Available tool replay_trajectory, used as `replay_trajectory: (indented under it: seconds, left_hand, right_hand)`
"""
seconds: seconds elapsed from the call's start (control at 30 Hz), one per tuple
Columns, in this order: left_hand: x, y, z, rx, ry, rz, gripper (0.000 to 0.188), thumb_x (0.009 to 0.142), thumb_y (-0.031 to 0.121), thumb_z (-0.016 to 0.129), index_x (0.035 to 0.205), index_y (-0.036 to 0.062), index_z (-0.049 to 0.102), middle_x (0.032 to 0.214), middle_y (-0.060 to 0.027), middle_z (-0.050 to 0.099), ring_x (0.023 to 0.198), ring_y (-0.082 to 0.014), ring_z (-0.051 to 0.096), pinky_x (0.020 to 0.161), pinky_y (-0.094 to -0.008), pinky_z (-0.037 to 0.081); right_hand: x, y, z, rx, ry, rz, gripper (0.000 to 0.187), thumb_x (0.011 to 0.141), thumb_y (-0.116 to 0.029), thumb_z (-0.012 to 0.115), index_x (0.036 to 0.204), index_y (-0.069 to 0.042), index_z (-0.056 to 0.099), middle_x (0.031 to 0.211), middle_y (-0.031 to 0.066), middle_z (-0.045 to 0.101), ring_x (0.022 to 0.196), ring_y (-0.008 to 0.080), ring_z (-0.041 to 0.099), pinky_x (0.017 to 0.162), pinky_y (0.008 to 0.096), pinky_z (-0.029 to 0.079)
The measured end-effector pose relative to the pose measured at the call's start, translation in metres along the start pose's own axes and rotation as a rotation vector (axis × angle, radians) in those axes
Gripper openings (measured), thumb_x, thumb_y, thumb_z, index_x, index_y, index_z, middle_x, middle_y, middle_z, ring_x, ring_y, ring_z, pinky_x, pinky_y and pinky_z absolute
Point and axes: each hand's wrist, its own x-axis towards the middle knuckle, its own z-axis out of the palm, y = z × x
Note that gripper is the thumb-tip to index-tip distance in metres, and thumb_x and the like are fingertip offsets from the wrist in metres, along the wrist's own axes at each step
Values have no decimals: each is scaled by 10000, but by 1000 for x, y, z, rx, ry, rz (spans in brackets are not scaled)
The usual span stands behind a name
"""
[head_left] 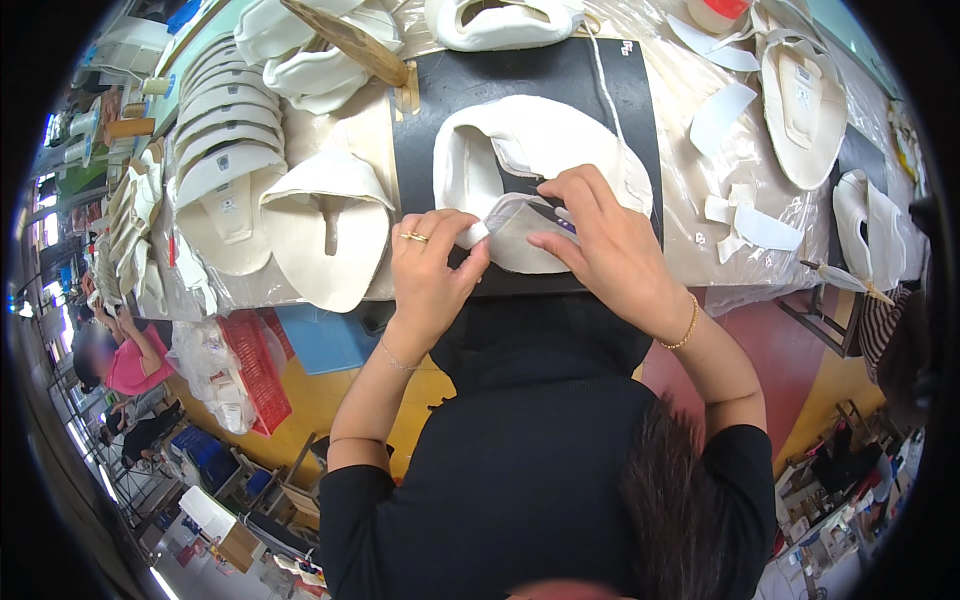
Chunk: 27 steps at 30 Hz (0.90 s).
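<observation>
A white shoe upper (575, 135) lies on a black mat (430, 160) in front of me, its opening toward my hands. The fingertips of my left hand (430, 258) are pinched on the upper's near left edge, at a small white tab. My right hand (615, 250) bends over the near right side, thumb and forefinger apart on either side of a raised flap (520, 232). Between its fingers shows a slender pen-like thing (566, 225) with a purple mark; the palm hides most of it. A white cord (603, 90) lies across the upper's far side.
Left of the mat lie a single white upper (328, 240) and a row of nested uppers (230, 165). A wooden stick (350, 42) leans over a white pile. Another upper (505, 22) stands beyond. To the right are cut white pieces (722, 118) and a shoe upper (803, 110).
</observation>
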Motion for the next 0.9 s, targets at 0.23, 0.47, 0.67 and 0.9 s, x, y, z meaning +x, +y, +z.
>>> replay_trajectory:
  seconds: [0.23, 0.47, 0.67, 0.9]
  left_hand:
    - [-4, 6, 1, -131, 51, -138, 211, 744, 44, 756, 940, 34, 679, 938, -73, 678, 866, -255, 585, 783, -374, 466]
    - [-8, 4, -3, -197, 52, -185, 189, 787, -17, 706, 972, 16, 685, 949, -97, 681, 859, -253, 598, 787, -351, 482]
    - [-6, 2, -5, -213, 56, -179, 189, 768, -1, 713, 952, 17, 673, 938, -93, 676, 869, -275, 596, 788, -373, 480]
    - [-8, 1, -3, -234, 77, -154, 206, 746, -4, 712, 944, 28, 663, 928, -91, 671, 859, -276, 597, 771, -374, 485]
  right_hand:
    - [14, -6, 3, -32, -102, -170, 322, 836, -198, 754, 1117, -103, 627, 949, 37, 598, 738, 214, 667, 588, 326, 517]
    - [31, -8, 0, -169, -145, -344, 190, 836, -218, 730, 975, -114, 654, 870, 19, 575, 643, 196, 647, 517, 323, 484]
    - [39, -10, 1, -240, -173, -401, 132, 830, -170, 686, 918, -84, 638, 896, 29, 579, 645, 199, 661, 513, 334, 497]
    - [40, -13, 1, -245, -208, -352, 178, 838, -234, 742, 954, -115, 678, 929, 15, 580, 651, 202, 645, 530, 341, 486]
